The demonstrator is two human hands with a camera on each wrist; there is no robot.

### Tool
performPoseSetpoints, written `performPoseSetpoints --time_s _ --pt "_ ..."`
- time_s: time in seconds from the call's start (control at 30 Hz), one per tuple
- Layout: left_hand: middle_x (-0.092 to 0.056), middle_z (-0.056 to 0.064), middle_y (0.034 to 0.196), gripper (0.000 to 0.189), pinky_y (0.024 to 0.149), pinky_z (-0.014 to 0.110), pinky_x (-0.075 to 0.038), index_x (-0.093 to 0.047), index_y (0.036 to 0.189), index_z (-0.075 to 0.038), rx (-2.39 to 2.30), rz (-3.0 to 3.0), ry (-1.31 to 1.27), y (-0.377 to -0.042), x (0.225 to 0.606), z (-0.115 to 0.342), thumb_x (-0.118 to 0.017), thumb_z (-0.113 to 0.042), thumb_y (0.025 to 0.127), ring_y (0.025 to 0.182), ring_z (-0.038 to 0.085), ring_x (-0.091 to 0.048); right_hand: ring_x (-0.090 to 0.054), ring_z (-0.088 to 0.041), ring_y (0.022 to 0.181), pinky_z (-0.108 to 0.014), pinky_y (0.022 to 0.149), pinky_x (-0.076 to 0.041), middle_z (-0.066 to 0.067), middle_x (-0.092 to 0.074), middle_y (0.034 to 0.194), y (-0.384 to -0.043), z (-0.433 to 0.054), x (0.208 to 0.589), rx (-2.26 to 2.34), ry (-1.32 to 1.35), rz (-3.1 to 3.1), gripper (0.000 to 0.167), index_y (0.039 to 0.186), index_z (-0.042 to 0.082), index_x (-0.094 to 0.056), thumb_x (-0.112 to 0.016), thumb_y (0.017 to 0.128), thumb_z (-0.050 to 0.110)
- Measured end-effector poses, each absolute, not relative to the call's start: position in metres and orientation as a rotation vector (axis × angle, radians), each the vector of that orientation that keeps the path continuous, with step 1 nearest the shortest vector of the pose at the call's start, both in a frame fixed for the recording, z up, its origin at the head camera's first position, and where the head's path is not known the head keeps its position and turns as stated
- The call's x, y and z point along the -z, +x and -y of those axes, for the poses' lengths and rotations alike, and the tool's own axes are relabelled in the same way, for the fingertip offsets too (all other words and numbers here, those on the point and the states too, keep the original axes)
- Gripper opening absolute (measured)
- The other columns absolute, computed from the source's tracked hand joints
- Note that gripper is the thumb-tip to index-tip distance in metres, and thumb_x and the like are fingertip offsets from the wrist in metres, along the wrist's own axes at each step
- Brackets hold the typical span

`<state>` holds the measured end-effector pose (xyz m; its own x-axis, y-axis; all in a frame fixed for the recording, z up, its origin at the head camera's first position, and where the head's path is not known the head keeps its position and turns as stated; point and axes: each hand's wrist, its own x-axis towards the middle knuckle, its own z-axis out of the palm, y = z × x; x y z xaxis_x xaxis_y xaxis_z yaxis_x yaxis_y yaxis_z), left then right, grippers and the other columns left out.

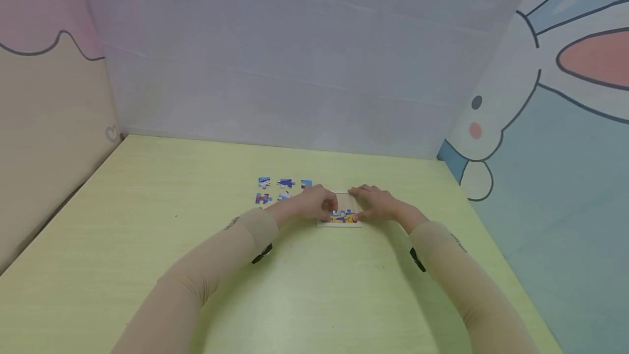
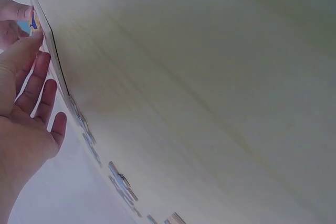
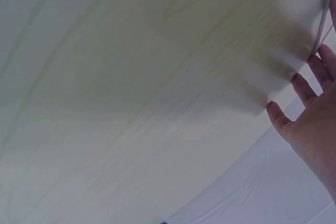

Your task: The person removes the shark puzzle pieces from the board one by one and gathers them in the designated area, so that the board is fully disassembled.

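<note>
A shallow pale puzzle tray (image 1: 346, 201) lies on the table, with joined yellow, blue and white pieces (image 1: 345, 217) along its near side. My left hand (image 1: 316, 202) bends over the tray's left part. Its thumb and forefinger pinch a small jigsaw piece (image 1: 335, 213) low over the joined ones; the fingers hide most of it. In the left wrist view the other fingers (image 2: 48, 95) of that hand spread loosely. My right hand (image 1: 378, 204) rests along the tray's right edge, thumb at the near corner and fingers stretched to the far one.
Loose jigsaw pieces lie left of the tray, among them a red and blue one (image 1: 262, 198), a dark blue one (image 1: 285, 183) and one (image 1: 307, 183) just beyond my left hand. The yellowish table (image 1: 162, 206) ends at a pale wall covering (image 1: 295, 70).
</note>
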<state>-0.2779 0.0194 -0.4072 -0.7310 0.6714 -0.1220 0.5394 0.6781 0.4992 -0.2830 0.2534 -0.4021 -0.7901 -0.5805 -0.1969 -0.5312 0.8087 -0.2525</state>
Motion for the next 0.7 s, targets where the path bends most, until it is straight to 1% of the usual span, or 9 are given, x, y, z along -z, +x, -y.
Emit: performPoseSetpoints --time_s 0.1,0.23,0.47,0.7 --pt "-0.061 -0.014 0.085 0.018 0.090 0.034 -0.036 -0.063 0.088 -0.025 -0.647 -2.591 0.966 -0.277 0.407 -0.020 -0.076 -0.019 0.078 0.085 0.008 -0.053 -0.038 -0.040 0.130 -0.062 0.098 -0.033 -0.016 -0.038 0.146 -0.283 -0.254 0.402 0.273 -0.849 -2.726 0.077 0.145 0.012 -0.036 -0.067 0.083 0.045" --pt "-0.061 -0.014 0.083 0.018 0.086 0.032 -0.036 -0.062 0.085 -0.026 -0.637 -2.621 0.979 -0.274 0.404 -0.021 -0.076 -0.019 0.078 0.088 0.009 -0.049 -0.036 -0.040 0.131 -0.063 0.099 -0.031 -0.016 -0.037 0.147 -0.283 -0.254 0.402 0.286 -0.835 -2.716 0.076 0.145 0.012 -0.036 -0.067 0.084 0.045" --pt "-0.061 -0.013 0.083 0.017 0.091 0.035 -0.027 -0.063 0.088 -0.025 -0.595 -2.678 1.032 -0.268 0.397 -0.022 -0.075 -0.018 0.078 0.089 0.010 -0.044 -0.035 -0.041 0.132 -0.063 0.099 -0.030 -0.015 -0.036 0.147 -0.282 -0.254 0.401 0.282 -0.818 -2.715 0.076 0.146 0.013 -0.035 -0.067 0.084 0.045" --pt "-0.062 -0.013 0.086 0.020 0.094 0.038 -0.028 -0.066 0.093 -0.024 -0.658 -2.682 1.020 -0.264 0.392 -0.020 -0.075 -0.016 0.077 0.091 0.011 -0.045 -0.036 -0.040 0.131 -0.063 0.099 -0.031 -0.015 -0.037 0.147 -0.283 -0.254 0.402 0.275 -0.808 -2.718 0.076 0.146 0.014 -0.035 -0.067 0.084 0.045"
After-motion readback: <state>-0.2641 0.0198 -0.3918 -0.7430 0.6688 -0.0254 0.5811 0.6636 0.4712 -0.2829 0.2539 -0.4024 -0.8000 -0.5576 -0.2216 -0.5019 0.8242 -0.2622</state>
